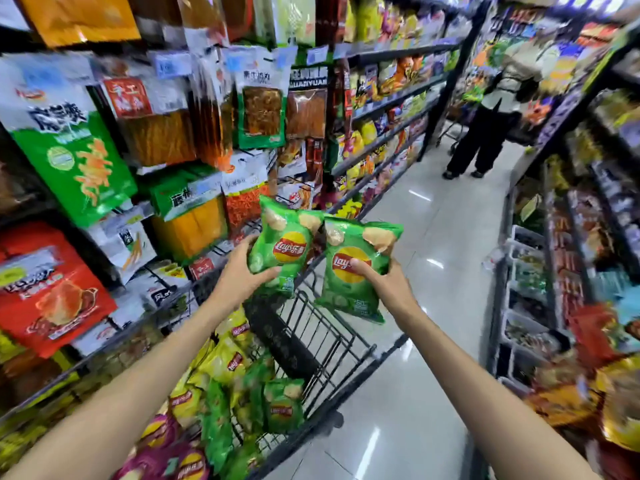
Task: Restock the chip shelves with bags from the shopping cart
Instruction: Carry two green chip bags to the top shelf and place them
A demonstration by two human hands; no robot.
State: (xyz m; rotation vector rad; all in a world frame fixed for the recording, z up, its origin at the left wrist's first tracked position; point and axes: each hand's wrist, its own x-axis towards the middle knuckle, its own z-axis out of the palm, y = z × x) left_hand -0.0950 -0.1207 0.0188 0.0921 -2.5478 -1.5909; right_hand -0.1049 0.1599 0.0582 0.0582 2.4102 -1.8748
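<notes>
We hold two green chip bags up over the shopping cart (311,341): left hand (239,271) clamped around the lower part of one green bag (285,244), right hand (384,282) pinching the other green bag (356,268) at its middle, thumb on the front. More yellow, green and purple bags (221,393) lie in the cart below both hands. The chip shelves (388,133) sit well ahead of the hands, up the aisle. Risk as we see it: slick puffy foil slipping from a one-handed pinch, or squeezing too hard and crushing the chips.
</notes>
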